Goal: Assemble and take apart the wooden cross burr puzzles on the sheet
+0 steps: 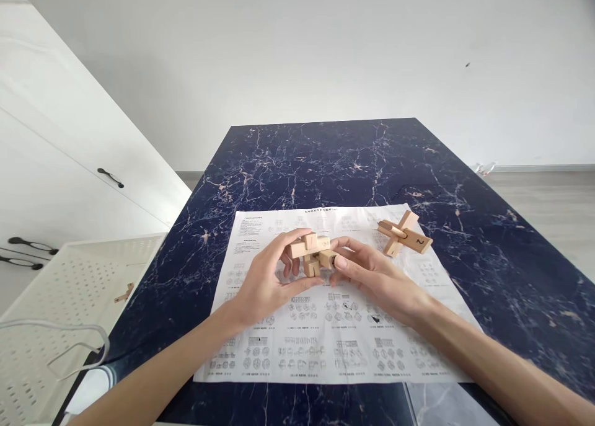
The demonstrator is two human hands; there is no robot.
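Note:
Both my hands hold a wooden interlocking puzzle (pixel 310 245) made of pale notched blocks, above a printed sheet. My left hand (pixel 264 271) grips it from the left, fingers over the top and thumb along the bottom. On the other side my right hand (pixel 367 274) pinches a block that sticks out toward the right, thumb in front. Some fingertips are hidden behind the blocks. Right of my right hand, a second wooden puzzle (pixel 403 234) of crossed sticks, one marked 2, rests at the sheet's upper right edge.
The paper instruction sheet (pixel 320 348) with small diagrams lies on a dark blue marbled table (pixel 316 165). At the left stand a white cabinet (pixel 83 147) with black handles and a perforated cream basket (pixel 60 289) with a small wooden piece (pixel 124 292). A white cable (pixel 88 324) crosses the basket.

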